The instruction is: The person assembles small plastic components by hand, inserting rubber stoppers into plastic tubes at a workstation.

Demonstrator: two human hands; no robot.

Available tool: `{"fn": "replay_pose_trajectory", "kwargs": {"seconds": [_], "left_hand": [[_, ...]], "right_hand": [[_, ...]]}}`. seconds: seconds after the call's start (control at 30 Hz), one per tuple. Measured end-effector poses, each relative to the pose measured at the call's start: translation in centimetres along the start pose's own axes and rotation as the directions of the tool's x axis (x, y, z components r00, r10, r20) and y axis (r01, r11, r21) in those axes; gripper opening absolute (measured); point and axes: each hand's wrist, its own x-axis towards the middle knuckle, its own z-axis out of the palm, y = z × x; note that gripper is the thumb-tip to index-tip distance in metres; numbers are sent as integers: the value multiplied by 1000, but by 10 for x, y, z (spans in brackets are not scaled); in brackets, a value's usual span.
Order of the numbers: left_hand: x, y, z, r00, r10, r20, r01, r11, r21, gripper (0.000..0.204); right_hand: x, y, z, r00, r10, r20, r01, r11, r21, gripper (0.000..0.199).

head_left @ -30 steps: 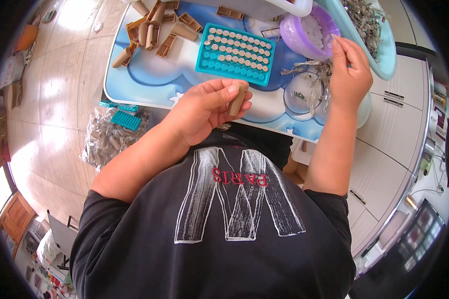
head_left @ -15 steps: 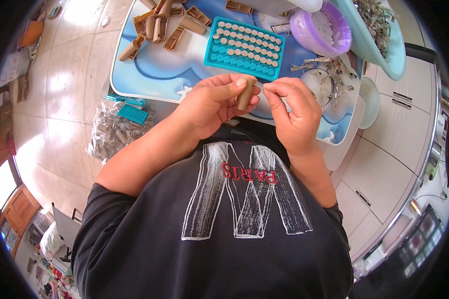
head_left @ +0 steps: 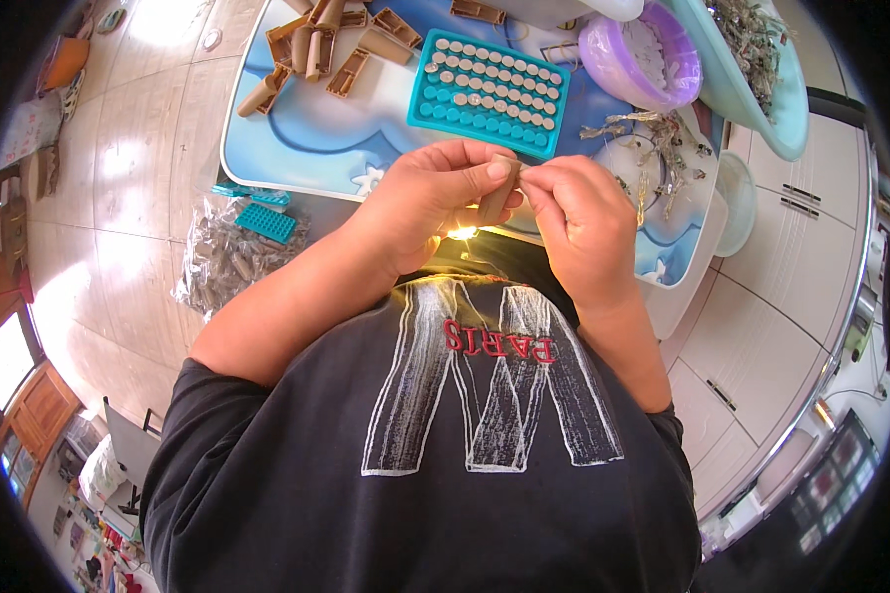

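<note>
My left hand (head_left: 435, 203) grips a small brown cardboard tube (head_left: 494, 198) upright between thumb and fingers, close to my chest. My right hand (head_left: 578, 222) meets it from the right, its fingertips pinched at the tube's top; whatever small item they pinch is too small to make out. Just beyond both hands lies a teal tray (head_left: 489, 94) with rows of small round pieces in its holes. A heap of small metal parts (head_left: 653, 148) lies to the right of the tray on the blue table (head_left: 316, 148).
Several brown cardboard tubes and boxes (head_left: 326, 44) lie at the table's far left. A purple bowl (head_left: 643, 64) and a pale green basin (head_left: 761, 79) of metal parts stand at the far right. A clear bag of parts (head_left: 227, 262) with teal trays lies on the floor, left.
My right hand came back from the metal parts at the far right to the tube in my left hand. Both hands now meet near my chest.
</note>
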Motion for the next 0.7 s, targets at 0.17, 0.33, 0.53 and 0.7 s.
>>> {"fn": "replay_pose_trajectory", "kwargs": {"seconds": [0.17, 0.33, 0.53, 0.7], "left_hand": [[-4, 4, 1, 999, -21, 38, 22, 999, -26, 24], [-2, 3, -5, 995, -54, 85, 57, 998, -27, 28], [-3, 3, 2, 998, -48, 44, 49, 999, -14, 22], [-5, 1, 3, 996, -62, 64, 65, 997, -41, 22]], "right_hand": [[-2, -5, 0, 981, 193, -18, -184, 957, 223, 12], [-5, 2, -1, 989, 142, -32, -129, 957, 259, 12], [-3, -1, 2, 993, 98, -62, -84, 977, 198, 9], [-1, -4, 3, 992, 95, -78, -81, 983, 163, 8]]}}
